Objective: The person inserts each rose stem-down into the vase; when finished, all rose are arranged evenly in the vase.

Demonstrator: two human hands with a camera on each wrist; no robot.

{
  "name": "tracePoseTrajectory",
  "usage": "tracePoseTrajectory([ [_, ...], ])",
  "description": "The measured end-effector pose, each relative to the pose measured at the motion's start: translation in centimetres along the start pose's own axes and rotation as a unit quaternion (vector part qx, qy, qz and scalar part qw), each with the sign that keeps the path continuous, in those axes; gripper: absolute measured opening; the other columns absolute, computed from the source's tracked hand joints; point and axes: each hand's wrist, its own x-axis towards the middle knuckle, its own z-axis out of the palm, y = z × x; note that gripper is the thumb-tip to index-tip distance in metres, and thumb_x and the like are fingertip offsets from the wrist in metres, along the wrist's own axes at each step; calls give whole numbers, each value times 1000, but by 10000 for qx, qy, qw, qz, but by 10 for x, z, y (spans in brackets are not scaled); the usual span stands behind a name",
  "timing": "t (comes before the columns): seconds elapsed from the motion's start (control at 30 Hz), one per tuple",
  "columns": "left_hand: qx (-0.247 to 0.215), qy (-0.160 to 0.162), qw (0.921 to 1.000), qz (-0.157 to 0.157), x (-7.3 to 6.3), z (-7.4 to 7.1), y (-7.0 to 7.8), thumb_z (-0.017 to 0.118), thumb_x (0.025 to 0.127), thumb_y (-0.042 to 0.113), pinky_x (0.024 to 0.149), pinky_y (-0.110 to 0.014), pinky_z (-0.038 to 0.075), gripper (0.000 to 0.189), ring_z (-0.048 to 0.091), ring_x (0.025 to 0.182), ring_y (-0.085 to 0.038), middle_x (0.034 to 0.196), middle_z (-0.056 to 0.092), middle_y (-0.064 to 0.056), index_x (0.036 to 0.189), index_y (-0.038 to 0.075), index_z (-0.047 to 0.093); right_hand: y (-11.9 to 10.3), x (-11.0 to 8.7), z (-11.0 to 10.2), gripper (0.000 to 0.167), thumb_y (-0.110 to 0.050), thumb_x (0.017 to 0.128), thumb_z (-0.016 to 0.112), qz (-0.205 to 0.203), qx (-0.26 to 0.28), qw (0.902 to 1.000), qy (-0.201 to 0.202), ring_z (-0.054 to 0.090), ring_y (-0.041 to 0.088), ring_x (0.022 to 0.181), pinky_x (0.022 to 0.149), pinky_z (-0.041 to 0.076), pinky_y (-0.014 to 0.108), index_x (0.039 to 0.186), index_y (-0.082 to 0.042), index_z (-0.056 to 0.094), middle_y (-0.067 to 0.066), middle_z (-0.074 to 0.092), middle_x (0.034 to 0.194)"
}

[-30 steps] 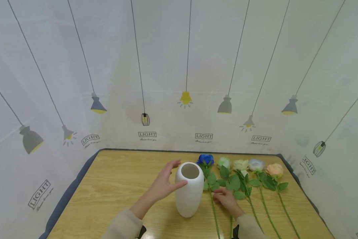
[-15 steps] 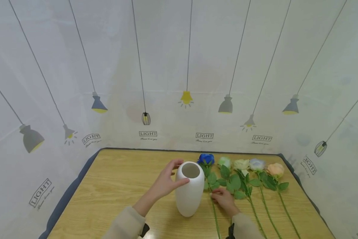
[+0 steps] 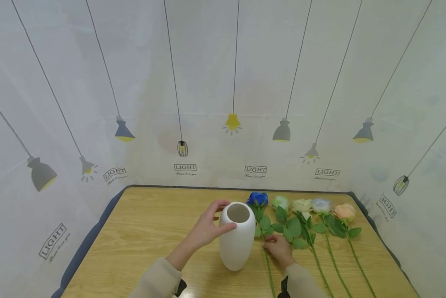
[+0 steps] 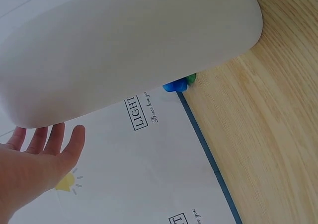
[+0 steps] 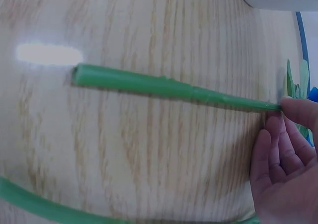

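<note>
A tall white vase (image 3: 237, 244) stands upright on the wooden table. My left hand (image 3: 204, 229) holds its upper left side, thumb at the front below the rim and fingers reaching round behind. In the left wrist view, the fingertips (image 4: 77, 134) meet the vase wall. Right of the vase lies a blue rose (image 3: 258, 198) with green leaves. My right hand (image 3: 280, 250) pinches its stem below the leaves. The right wrist view shows this green stem (image 5: 149, 85) between thumb and forefinger, its cut end pointing away from the hand.
Farther right lie a pale green rose (image 3: 280, 203), a cream rose (image 3: 302, 205), a pale lilac rose (image 3: 321, 205) and a peach rose (image 3: 344, 212), stems toward me. A lamp-printed curtain (image 3: 208, 82) surrounds the table's back and sides.
My right fingers have closed on the blue rose's stem, after lying beside it. The left hand has settled slightly closer against the vase. The vase and other roses stay in place.
</note>
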Motion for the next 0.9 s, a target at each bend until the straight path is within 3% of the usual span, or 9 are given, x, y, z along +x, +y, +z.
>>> tracePoseTrajectory([
  [0.17,-12,-6,10000,-50,0,0,2,71,74,32,84,-44,39,60,43,111,-21,119,47,-2,123,11,43,1,1,-4,22,-1,77,61,368,522,9975,-312,52,14,56,49,44,27,95,11,58,7,57,71],
  [0.33,-49,-25,10000,-40,-1,-2,10,71,75,24,84,-45,39,58,43,110,-24,120,47,-6,123,7,43,-5,0,-11,25,4,81,54,656,1339,9859,-761,46,13,53,48,38,26,101,18,52,11,56,72],
  [0.47,-79,-49,10000,-19,-6,-6,32,70,76,15,83,-46,38,56,43,109,-29,119,47,-13,122,0,42,-15,0,-20,27,-1,83,55,512,1238,9878,-795,51,17,60,54,44,31,104,16,53,11,57,75],
  [0.63,-15,-42,10000,-20,-7,-6,34,70,76,18,83,-46,39,57,43,110,-29,118,47,-13,122,-1,42,-31,6,-32,30,-7,84,58,316,1046,9927,-516,58,25,77,68,49,36,107,12,56,12,60,88],
  [0.77,-78,-52,9999,-135,-9,-8,41,69,76,15,85,-48,37,57,42,110,-31,119,47,-15,122,-4,41,-47,10,-44,35,-12,86,57,87,1162,9916,-568,55,29,88,75,47,37,112,10,52,16,57,100],
  [0.9,-54,-14,9999,-111,-5,-4,22,70,76,20,85,-47,38,59,42,111,-28,119,48,-11,123,0,42,-68,11,-58,40,-16,87,56,-142,1218,9907,-593,52,33,97,81,44,40,117,8,49,18,53,109],
])
